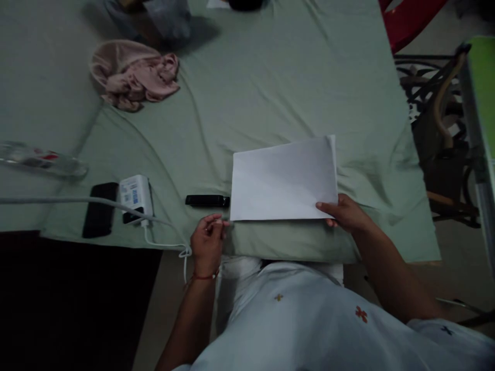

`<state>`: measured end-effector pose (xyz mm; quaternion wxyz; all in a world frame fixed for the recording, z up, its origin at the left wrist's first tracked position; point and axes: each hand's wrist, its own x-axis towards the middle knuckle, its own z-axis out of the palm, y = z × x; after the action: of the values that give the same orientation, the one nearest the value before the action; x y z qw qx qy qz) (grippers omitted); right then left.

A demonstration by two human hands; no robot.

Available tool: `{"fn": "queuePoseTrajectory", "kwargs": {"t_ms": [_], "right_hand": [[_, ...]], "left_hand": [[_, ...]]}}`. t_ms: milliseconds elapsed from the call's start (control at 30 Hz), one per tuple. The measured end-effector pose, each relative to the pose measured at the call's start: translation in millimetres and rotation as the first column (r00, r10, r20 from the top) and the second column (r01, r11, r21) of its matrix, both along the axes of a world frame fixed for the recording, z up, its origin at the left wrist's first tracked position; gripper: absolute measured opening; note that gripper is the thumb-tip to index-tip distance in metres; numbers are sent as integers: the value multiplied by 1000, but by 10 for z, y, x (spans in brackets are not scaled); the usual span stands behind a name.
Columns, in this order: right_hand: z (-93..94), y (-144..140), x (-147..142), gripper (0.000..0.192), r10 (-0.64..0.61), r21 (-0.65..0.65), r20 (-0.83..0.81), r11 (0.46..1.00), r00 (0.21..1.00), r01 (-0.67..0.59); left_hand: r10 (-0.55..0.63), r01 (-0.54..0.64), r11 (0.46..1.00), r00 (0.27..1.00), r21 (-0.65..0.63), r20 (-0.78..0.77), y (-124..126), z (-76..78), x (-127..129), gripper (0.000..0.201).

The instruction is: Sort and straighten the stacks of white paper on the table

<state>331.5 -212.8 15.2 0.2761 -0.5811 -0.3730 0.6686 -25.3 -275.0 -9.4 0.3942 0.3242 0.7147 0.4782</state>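
A small stack of white paper sheets (284, 180) is held at its lower right corner by my right hand (348, 214), thumb on top and fingers underneath. My left hand (208, 239) is just beside the lower left corner of the sheets, its fingers curled in towards the thumb. Whatever it may pinch is too small to make out. A slim black object (208, 200), perhaps a stapler, lies on the cloth above my left hand, its right end close to the sheets' left edge.
A green cloth (247, 98) covers the table. To the left are a black phone (100, 210), a white power strip (135, 193) with cables and a plastic bottle (42, 158). Pink fabric (141, 77) lies further back. A red chair (412, 23) stands at the far right.
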Motion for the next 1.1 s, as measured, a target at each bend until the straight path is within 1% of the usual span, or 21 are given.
{"fn": "queuePoseTrajectory", "kwargs": {"t_ms": [67,100,133,200,267,333,467,600,767,833,900,1000,1033,1100], "right_hand": [[-18,36,-54,39,20,9,15,1000,1000,-20],[-28,51,-81,39,30,13,19,999,999,-30],[-36,65,-108,39,41,16,19,999,999,-41],[-48,87,-162,38,62,25,14,998,998,-63],[-58,104,-210,37,85,36,12,996,996,-85],[-74,119,-249,36,94,44,17,995,995,-94],[-125,149,-304,34,75,66,19,995,997,-76],[-135,181,-353,34,54,76,13,996,998,-55],[-120,198,-414,34,59,54,-10,997,998,-58],[-138,196,-444,36,50,68,-9,996,999,-50],[-166,197,-479,37,19,136,35,990,999,-24],[-205,228,-513,34,-55,293,165,956,985,5],[-211,249,-508,33,-69,326,191,945,979,3],[-208,307,-453,32,-67,342,185,940,980,-1]], "left_hand": [[49,-38,998,979,58,-200,-50,-52,-102,24],[58,-33,996,949,85,-310,-63,-68,-143,23],[63,-16,993,909,117,-413,-67,-75,-176,23],[51,60,984,814,170,-579,-48,-69,-215,29],[27,147,969,732,197,-680,-2,-50,-227,39],[-4,215,958,673,191,-740,53,-41,-229,49],[-82,310,940,608,141,-790,128,-73,-227,64],[-141,374,922,564,100,-814,132,-138,-213,71],[-199,382,923,566,41,-800,99,-221,-194,76],[-217,396,918,565,31,-796,93,-233,-196,77],[-228,406,913,562,25,-795,98,-227,-210,77],[-239,423,906,552,22,-799,111,-207,-244,75],[-238,432,902,550,28,-801,111,-208,-253,74],[-224,442,895,547,52,-807,93,-227,-253,73]]}}
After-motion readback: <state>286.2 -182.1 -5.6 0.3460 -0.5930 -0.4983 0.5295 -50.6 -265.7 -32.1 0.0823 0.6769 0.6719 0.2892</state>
